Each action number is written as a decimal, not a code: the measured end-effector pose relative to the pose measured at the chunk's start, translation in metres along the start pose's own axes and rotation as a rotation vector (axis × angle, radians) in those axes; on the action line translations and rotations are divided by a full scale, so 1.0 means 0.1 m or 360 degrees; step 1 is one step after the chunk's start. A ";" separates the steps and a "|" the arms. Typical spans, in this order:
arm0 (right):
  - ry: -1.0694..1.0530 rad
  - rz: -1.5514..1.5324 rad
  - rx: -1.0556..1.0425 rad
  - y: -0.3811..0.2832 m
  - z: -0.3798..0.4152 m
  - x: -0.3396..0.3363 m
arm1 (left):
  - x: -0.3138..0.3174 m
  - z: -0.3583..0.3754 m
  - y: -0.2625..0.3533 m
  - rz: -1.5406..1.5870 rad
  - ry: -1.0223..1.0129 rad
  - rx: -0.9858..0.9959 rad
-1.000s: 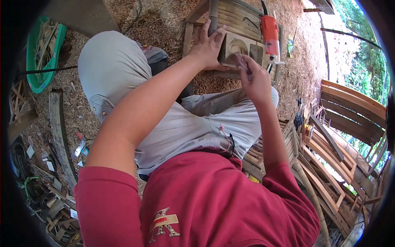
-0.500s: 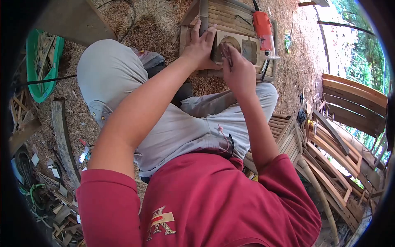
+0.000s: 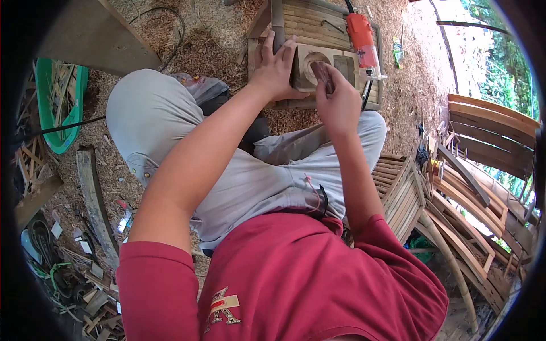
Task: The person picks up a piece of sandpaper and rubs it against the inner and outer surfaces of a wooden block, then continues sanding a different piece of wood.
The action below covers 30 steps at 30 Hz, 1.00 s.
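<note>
A pale wooden block [image 3: 307,51] with a round hollow [image 3: 314,58] and a rectangular recess [image 3: 343,67] lies on a low slatted wooden stand [image 3: 301,20]. My left hand [image 3: 274,71] grips the block's left side, its fingers spread along the far part and its thumb at the near edge. Pinched in my right hand [image 3: 341,105] is a folded reddish-brown piece of sandpaper [image 3: 322,74], held at the near right rim of the round hollow. My right fingertips are partly hidden behind it.
An orange power tool [image 3: 362,40] with a black cord lies on the stand's right side, beside a thin dark hooked rod [image 3: 334,25]. Wood shavings cover the ground. A green tub [image 3: 42,108] stands at left; wooden frames [image 3: 460,227] are stacked at right.
My right hand has shifted slightly right and toward me, with the sandpaper now at the hollow's near right rim. My left hand stays on the block. The view has tilted slightly.
</note>
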State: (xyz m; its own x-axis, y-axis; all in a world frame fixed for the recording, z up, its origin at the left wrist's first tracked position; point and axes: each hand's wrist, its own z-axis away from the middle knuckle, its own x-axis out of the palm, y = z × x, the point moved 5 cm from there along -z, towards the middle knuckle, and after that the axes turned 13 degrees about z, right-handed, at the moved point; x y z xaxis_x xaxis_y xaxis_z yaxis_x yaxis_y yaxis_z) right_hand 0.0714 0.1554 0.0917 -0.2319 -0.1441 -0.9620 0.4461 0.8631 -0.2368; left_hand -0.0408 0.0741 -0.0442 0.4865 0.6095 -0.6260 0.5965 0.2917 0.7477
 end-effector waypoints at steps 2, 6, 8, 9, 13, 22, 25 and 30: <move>-0.0073 0.0187 -0.0133 0.06 0.06 0.04 | 0.01 -0.03 -0.01 -0.0073 0.0020 0.0014; 0.0037 0.0163 -0.0135 -0.03 -0.02 0.12 | 0.05 -0.05 -0.05 -0.0136 -0.0017 -0.0001; -0.0015 0.0157 -0.0159 -0.02 -0.07 0.09 | 0.00 -0.05 -0.02 -0.0070 -0.0024 -0.0021; -0.0086 0.0187 -0.0236 0.03 -0.04 0.06 | 0.01 -0.03 -0.02 -0.0018 0.0020 0.0002; -0.0195 0.0189 -0.0368 0.17 0.03 -0.06 | 0.04 -0.02 -0.03 0.0073 0.0012 0.0042; -0.0293 0.0211 -0.0585 0.32 0.05 -0.17 | -0.01 -0.01 0.01 -0.0022 -0.0092 -0.0023; -0.0303 0.0083 -0.0447 0.27 -0.03 -0.11 | 0.05 -0.05 -0.04 0.0044 0.0039 0.0075; -0.0211 0.0224 -0.0538 0.24 0.06 -0.05 | 0.05 -0.05 -0.04 0.0099 -0.0151 -0.0037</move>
State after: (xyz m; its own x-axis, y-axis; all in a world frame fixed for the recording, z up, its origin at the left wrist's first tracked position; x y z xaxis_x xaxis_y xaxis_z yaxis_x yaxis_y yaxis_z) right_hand 0.0881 0.1741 0.0904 -0.0648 -0.0550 -0.9964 0.1507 0.9865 -0.0642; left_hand -0.0439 0.0797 -0.0493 0.5809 0.5548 -0.5956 0.5490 0.2732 0.7899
